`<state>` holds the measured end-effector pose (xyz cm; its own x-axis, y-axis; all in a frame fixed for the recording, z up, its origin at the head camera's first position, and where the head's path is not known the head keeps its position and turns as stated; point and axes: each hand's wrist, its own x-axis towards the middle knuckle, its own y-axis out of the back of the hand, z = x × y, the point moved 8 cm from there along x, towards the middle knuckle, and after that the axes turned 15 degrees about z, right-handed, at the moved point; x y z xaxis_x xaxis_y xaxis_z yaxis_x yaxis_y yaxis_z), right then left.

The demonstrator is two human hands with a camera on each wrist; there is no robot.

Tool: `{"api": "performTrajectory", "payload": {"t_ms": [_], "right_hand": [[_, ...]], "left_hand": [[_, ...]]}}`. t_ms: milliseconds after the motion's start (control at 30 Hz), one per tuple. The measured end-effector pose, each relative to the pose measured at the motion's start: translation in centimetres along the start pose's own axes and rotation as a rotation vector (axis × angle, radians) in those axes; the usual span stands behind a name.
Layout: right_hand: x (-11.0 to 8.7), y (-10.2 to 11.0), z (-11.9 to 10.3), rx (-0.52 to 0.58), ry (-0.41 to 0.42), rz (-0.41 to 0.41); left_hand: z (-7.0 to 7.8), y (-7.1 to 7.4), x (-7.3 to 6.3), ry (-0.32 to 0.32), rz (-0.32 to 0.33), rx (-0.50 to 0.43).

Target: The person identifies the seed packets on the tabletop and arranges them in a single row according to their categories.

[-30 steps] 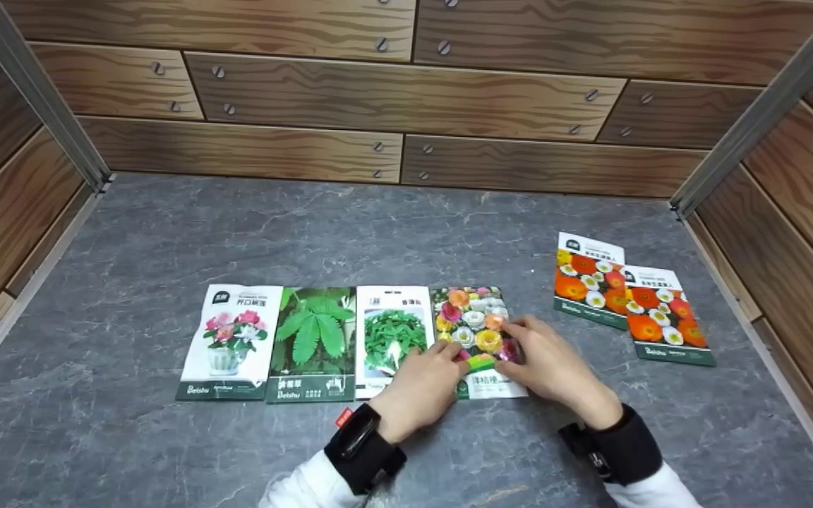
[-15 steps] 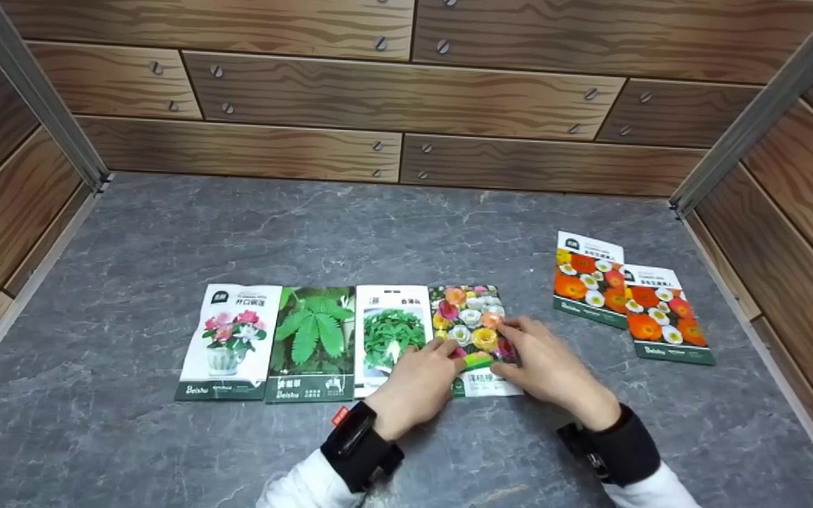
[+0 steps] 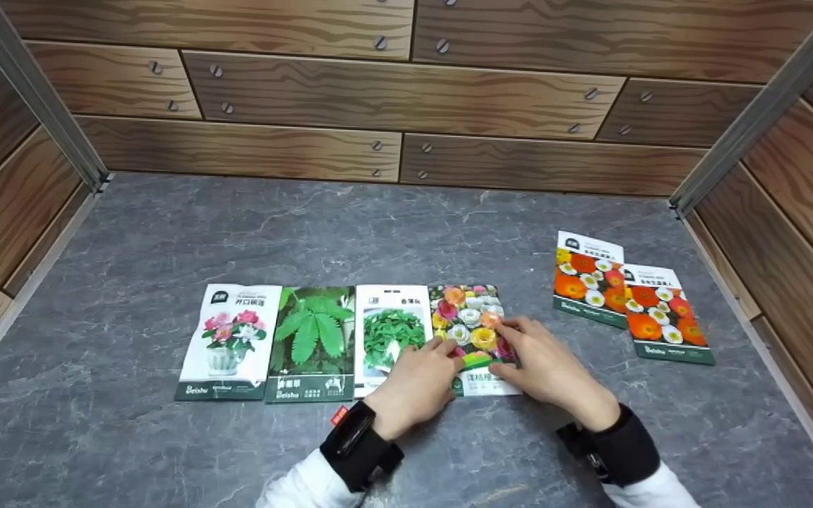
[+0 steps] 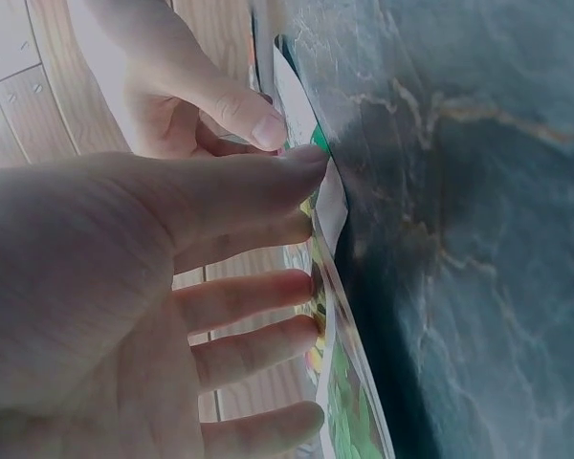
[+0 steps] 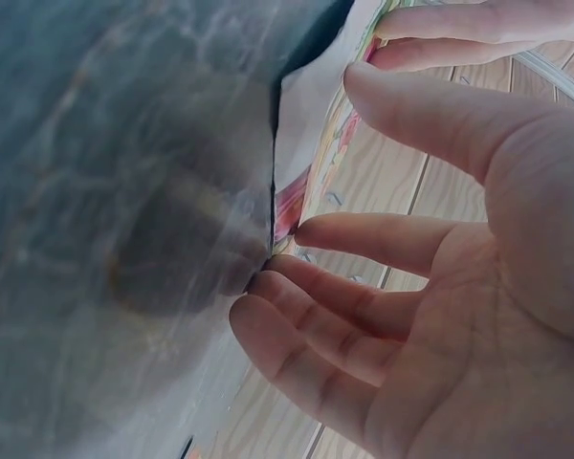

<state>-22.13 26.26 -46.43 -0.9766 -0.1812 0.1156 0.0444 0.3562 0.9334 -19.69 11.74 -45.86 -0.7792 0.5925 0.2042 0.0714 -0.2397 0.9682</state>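
- Three packets (image 3: 315, 328) lined up; fourth packet (image 3: 470, 316) alongside, apparently being squared.
- Left hand (image 3: 417, 382), right hand (image 3: 549, 365) touch it, fingers loosely extended.
- Two orange packets (image 3: 664, 314) lie outside the row.

Pink-flower packet (image 3: 233, 342), leaf packet (image 3: 315, 331), two poppy packets (image 3: 663, 314) (image 3: 587, 282): each bore "Beishu". Mixed-flower packet (image 3: 473, 317): bore "洋桔梗". Smallest print was blurred.

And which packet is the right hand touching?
The multicoloured-flower packet, rightmost in the row of four; the right hand is apart from all the others.
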Motion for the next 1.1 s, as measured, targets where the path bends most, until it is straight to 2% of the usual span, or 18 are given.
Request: {"api": "performTrajectory", "payload": {"t_ms": [300,467,567,700,933,1100], "right_hand": [[0.0,0.1,0.1,0.01,-0.009,0.002],[0.4,1.4,1.1,0.035,-0.024,0.074],[0.7,2.6,2.7,0.031,-0.053,0.13],[0.9,3.7,6.0,0.002,-0.145,0.139],[0.5,4.2,11.2,-0.03,-0.298,0.053],[0.4,3.5,12.3,-0.049,-0.323,-0.018]], "left_hand": [[0.0,-0.1,0.1,0.0,0.004,-0.033],[-0.1,0.3,0.4,0.01,0.062,-0.106],[-0.2,0.7,0.6,0.008,0.117,-0.132],[-0.2,1.0,0.9,0.022,0.17,-0.182],[-0.6,1.7,1.2,0.057,0.283,-0.25],[-0.8,2.0,1.2,0.073,0.333,-0.28]]}}
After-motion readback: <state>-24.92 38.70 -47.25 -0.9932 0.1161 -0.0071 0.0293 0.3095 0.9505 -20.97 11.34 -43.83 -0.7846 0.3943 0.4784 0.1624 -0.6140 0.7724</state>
